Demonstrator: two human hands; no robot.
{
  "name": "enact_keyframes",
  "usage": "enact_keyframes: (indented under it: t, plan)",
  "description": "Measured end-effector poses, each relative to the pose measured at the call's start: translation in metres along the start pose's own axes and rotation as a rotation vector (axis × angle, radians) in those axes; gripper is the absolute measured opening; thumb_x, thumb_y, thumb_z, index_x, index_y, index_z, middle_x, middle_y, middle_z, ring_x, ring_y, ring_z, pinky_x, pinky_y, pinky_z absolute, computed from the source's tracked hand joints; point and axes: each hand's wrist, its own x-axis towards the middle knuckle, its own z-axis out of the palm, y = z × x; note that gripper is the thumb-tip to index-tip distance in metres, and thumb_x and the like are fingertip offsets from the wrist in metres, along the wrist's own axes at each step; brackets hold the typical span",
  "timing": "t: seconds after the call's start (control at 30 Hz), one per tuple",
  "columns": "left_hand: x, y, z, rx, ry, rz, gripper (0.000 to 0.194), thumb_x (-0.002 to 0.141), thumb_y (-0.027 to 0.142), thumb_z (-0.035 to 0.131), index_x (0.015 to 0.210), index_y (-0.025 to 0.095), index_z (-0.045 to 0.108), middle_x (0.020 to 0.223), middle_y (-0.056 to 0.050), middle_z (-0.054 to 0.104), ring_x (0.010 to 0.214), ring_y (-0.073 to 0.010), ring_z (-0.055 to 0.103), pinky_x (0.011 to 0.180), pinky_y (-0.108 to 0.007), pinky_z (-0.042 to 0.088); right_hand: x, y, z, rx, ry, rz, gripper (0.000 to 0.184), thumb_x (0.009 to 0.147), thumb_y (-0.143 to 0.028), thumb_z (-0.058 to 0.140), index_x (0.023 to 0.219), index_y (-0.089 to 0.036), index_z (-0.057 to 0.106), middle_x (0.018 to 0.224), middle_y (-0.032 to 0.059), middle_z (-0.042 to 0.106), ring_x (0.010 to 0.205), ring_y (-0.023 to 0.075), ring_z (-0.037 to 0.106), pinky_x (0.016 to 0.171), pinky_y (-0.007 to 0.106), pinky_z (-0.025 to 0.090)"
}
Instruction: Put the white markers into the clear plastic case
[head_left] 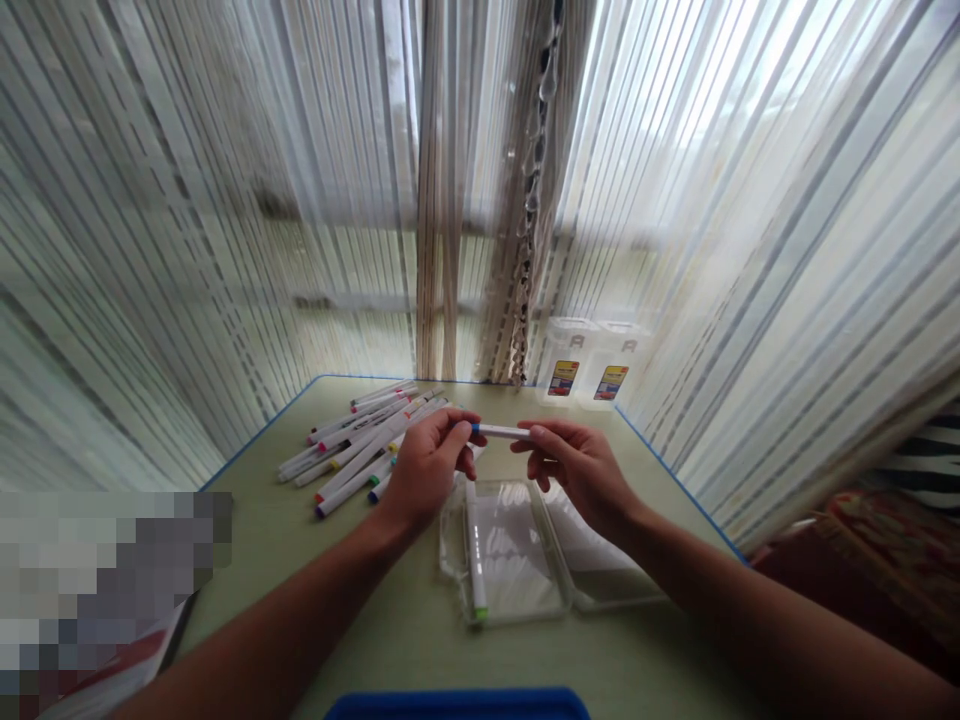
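Note:
Both hands hold one white marker (501, 432) level above the green table (315, 560). My left hand (431, 462) pinches its blue-capped end and my right hand (581, 468) pinches the other end. Below them an open clear plastic case (525, 585) lies flat, with one white marker with a green tip (475, 550) in its left half. A loose pile of several white markers with coloured caps (360, 440) lies just left of my left hand.
Two clear plastic boxes with yellow and red labels (592, 365) stand at the back right against the sheer curtains (225, 250). A blue object (457, 704) sits at the near edge. A blurred patch (97, 580) covers the lower left.

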Motion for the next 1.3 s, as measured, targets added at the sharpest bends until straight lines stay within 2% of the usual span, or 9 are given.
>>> enact_keyframes:
  t: [0.17, 0.3, 0.4, 0.53, 0.7, 0.8, 1.0, 1.17, 1.3]
  plan:
    - [-0.0046, -0.0049, 0.0009, 0.233, -0.078, 0.050, 0.024, 0.080, 0.033, 0.064, 0.091, 0.013, 0.063, 0.071, -0.004, 0.065, 0.050, -0.0105, 0.056, 0.048, -0.023, 0.046, 0.0003, 0.0006, -0.0023, -0.328, 0.030, -0.059, 0.030, 0.067, -0.042, 0.078, 0.078, -0.014, 0.075, 0.062, 0.0044, 0.067, 0.047, 0.0106, 0.052, 0.040, 0.022, 0.037]
    - [-0.0087, -0.0074, 0.0010, 0.313, -0.141, 0.085, 0.024, 0.077, 0.034, 0.067, 0.090, 0.014, 0.064, 0.065, -0.002, 0.063, 0.051, -0.0128, 0.059, 0.049, -0.023, 0.045, -0.0010, 0.0017, -0.0049, -0.589, 0.046, -0.191, 0.028, 0.065, -0.042, 0.080, 0.070, -0.015, 0.075, 0.057, 0.0028, 0.065, 0.049, 0.0121, 0.051, 0.046, 0.023, 0.037]
    - [-0.0097, -0.0060, 0.0011, 0.323, -0.170, 0.091, 0.024, 0.076, 0.034, 0.069, 0.090, 0.014, 0.065, 0.065, -0.003, 0.065, 0.051, -0.0137, 0.060, 0.050, -0.023, 0.045, -0.0019, 0.0015, -0.0056, -0.659, 0.050, -0.237, 0.030, 0.066, -0.044, 0.080, 0.069, -0.015, 0.075, 0.057, 0.0036, 0.065, 0.051, 0.0137, 0.052, 0.047, 0.024, 0.037]
    - [-0.0091, -0.0036, 0.0016, 0.302, -0.176, 0.086, 0.026, 0.076, 0.035, 0.069, 0.090, 0.013, 0.066, 0.066, -0.004, 0.066, 0.050, -0.0137, 0.060, 0.050, -0.024, 0.045, -0.0025, 0.0002, -0.0052, -0.682, 0.059, -0.224, 0.032, 0.066, -0.046, 0.079, 0.069, -0.014, 0.074, 0.056, 0.0032, 0.063, 0.050, 0.0132, 0.050, 0.045, 0.024, 0.035]
    - [-0.0086, -0.0017, 0.0024, 0.298, -0.178, 0.070, 0.026, 0.079, 0.034, 0.067, 0.093, 0.012, 0.067, 0.062, -0.003, 0.065, 0.049, -0.0129, 0.058, 0.050, -0.024, 0.046, -0.0019, -0.0003, -0.0054, -0.655, 0.064, -0.210, 0.031, 0.067, -0.044, 0.079, 0.071, -0.014, 0.074, 0.059, 0.0034, 0.064, 0.053, 0.0133, 0.051, 0.048, 0.024, 0.037]
    - [-0.0075, 0.0006, 0.0035, 0.260, -0.167, 0.041, 0.026, 0.081, 0.033, 0.064, 0.093, 0.011, 0.066, 0.071, -0.006, 0.068, 0.047, -0.0112, 0.057, 0.048, -0.024, 0.047, -0.0006, -0.0006, -0.0049, -0.583, 0.079, -0.183, 0.029, 0.065, -0.042, 0.080, 0.070, -0.015, 0.073, 0.060, 0.0024, 0.063, 0.053, 0.0119, 0.049, 0.049, 0.024, 0.036]
    - [-0.0031, -0.0009, 0.0036, 0.043, -0.136, -0.079, 0.027, 0.080, 0.031, 0.063, 0.094, 0.009, 0.065, 0.082, -0.010, 0.070, 0.047, -0.0100, 0.056, 0.048, -0.025, 0.049, 0.0027, -0.0012, -0.0027, -0.289, 0.070, -0.013, 0.033, 0.066, -0.045, 0.079, 0.073, -0.014, 0.071, 0.051, -0.0027, 0.053, 0.043, 0.0078, 0.040, 0.039, 0.022, 0.029]
    - [-0.0016, -0.0036, 0.0013, -0.158, -0.145, -0.155, 0.026, 0.081, 0.027, 0.060, 0.096, 0.007, 0.066, 0.082, -0.012, 0.070, 0.049, -0.0119, 0.058, 0.051, -0.028, 0.050, 0.0046, 0.0014, -0.0044, -0.177, 0.058, 0.007, 0.033, 0.064, -0.041, 0.082, 0.077, -0.012, 0.071, 0.055, -0.0015, 0.056, 0.045, 0.0074, 0.044, 0.039, 0.020, 0.033]
    - [-0.0034, 0.0011, 0.0009, -0.241, -0.171, -0.152, 0.026, 0.082, 0.024, 0.058, 0.099, 0.007, 0.066, 0.083, -0.013, 0.071, 0.052, -0.0130, 0.059, 0.053, -0.029, 0.050, 0.0049, 0.0022, -0.0051, -0.107, 0.042, 0.003, 0.029, 0.065, -0.037, 0.082, 0.076, -0.013, 0.070, 0.055, -0.0025, 0.055, 0.044, 0.0065, 0.044, 0.040, 0.020, 0.033]
